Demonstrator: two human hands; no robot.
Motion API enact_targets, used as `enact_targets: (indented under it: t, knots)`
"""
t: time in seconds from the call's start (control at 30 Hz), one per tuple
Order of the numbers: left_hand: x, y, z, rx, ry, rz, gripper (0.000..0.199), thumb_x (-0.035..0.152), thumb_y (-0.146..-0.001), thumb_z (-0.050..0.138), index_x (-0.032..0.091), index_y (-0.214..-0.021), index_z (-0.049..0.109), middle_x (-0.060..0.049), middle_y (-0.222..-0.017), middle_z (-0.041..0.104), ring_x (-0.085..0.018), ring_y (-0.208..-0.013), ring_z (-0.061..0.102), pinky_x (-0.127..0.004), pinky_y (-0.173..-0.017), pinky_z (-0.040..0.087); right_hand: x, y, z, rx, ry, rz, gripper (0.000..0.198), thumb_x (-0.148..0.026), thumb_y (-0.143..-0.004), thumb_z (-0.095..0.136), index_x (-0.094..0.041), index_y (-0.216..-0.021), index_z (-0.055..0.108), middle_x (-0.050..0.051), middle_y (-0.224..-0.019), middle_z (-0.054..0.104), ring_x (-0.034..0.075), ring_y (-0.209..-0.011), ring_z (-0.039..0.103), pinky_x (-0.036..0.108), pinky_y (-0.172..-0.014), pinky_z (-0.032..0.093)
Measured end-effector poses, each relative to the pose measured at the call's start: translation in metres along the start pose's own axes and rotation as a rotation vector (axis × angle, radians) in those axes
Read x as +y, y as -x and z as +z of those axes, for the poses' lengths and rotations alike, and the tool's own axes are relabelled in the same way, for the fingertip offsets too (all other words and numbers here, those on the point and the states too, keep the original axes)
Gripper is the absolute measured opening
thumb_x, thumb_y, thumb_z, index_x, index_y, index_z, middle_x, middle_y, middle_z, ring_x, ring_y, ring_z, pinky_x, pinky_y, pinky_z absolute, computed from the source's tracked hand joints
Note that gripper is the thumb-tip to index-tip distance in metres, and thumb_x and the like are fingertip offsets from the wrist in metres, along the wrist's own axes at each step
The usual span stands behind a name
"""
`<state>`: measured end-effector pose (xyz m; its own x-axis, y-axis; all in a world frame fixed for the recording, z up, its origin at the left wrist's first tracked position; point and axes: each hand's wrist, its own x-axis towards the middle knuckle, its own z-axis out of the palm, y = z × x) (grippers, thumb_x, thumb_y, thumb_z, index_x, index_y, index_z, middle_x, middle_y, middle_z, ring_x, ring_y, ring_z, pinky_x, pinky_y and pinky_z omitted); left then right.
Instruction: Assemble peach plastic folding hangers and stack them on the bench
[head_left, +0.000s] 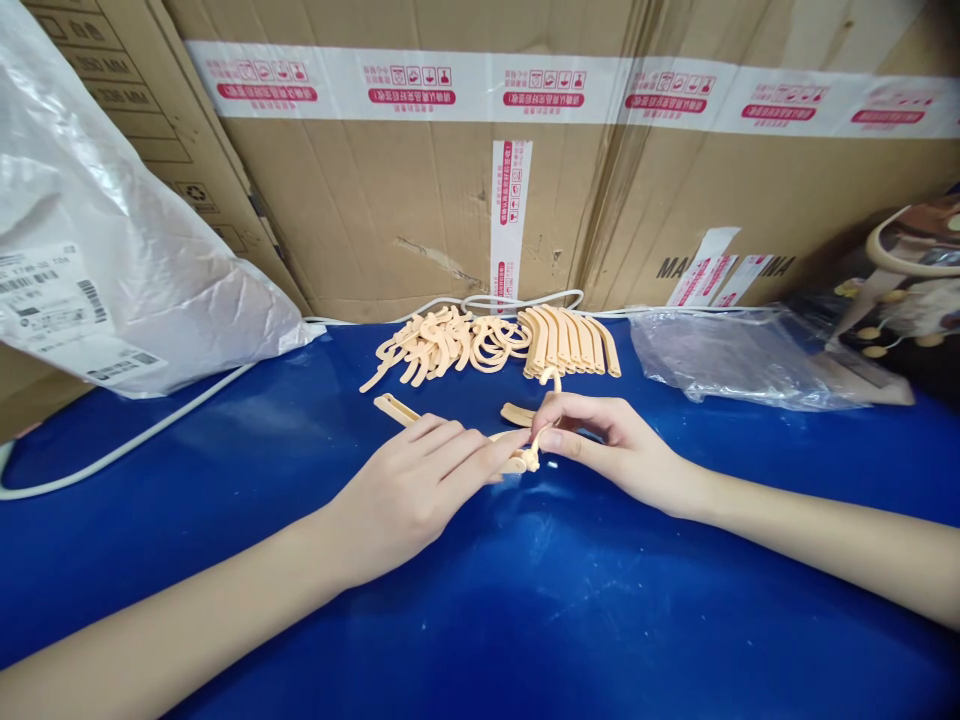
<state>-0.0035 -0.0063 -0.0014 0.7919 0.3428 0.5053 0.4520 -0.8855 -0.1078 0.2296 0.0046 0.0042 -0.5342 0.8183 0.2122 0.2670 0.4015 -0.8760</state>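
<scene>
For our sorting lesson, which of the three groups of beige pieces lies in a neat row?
The right-hand curved strips: they lie side by side, while the left pile and middle rings overlap in jumbles.

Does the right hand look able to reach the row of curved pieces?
Probably yes: the row of curved pieces lies just beyond the right hand, with no barrier visible, though it holds a bent part.
</scene>
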Motion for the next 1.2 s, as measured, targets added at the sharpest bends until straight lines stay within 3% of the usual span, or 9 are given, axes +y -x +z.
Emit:
enact_targets:
  t: [0.47, 1.2]
  knots:
    - [0.0000, -0.0031, -0.0013, 0.055, -0.085, 0.069, 0.030, 0.008, -0.095, 0.040, 0.006, -0.123, 0.050, -0.006, -0.090, 0.067, -0.016, -0.077, 0.057, -0.032, -0.073, 0.042, 0.0046, 0.0027, -0.0006, 0.026, 0.106, -0.039, 0.022, -0.038, -0.088, 0.056, -0.018, -0.086, 0.066, -0.001, -0.074, 0.059, 0.010, -0.065, 0.046, 0.024, -0.060, 0.036]
    - [0.0011, -0.0025, -0.0003, 0.031, -0.143, 0.067, 0.031, 0.009, -0.096, 0.036, 0.007, -0.124, 0.049, -0.003, -0.087, 0.067, -0.014, -0.073, 0.056, -0.031, -0.073, 0.040, 0.0052, 0.0029, -0.0012, 0.041, 0.148, -0.037, 0.022, -0.038, -0.087, 0.057, -0.020, -0.090, 0.070, -0.001, -0.071, 0.060, 0.009, -0.062, 0.044, 0.023, -0.057, 0.035]
